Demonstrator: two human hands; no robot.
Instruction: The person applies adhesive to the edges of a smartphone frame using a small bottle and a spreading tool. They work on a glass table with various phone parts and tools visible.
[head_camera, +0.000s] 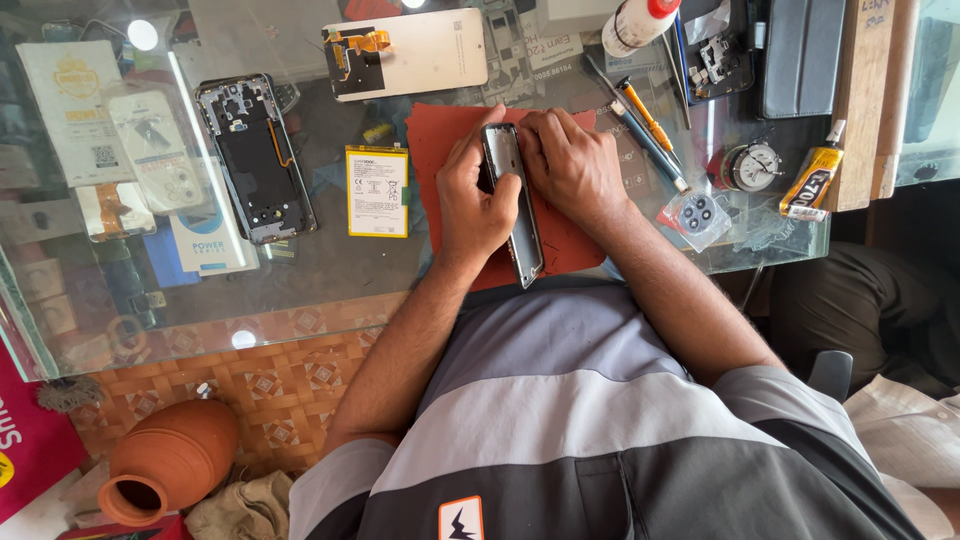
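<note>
My left hand (474, 195) grips a dark phone part (518, 222) held on edge over a red mat (440, 135) on the glass table. My right hand (568, 160) presses its fingers against the upper end of the same part, from the right side. A yellow-framed battery (377, 191) lies just left of the mat. An opened phone frame (255, 158) lies further left. A white phone back with an orange flex cable (405, 55) sits beyond the mat.
Screwdrivers and pens (645, 125) lie right of the mat, with a camera lens piece (697, 215), a round gauge (752, 165) and a yellow glue tube (812, 180). A white bottle (640, 22) stands at the back. A clay pot (165, 460) sits on the tiled floor.
</note>
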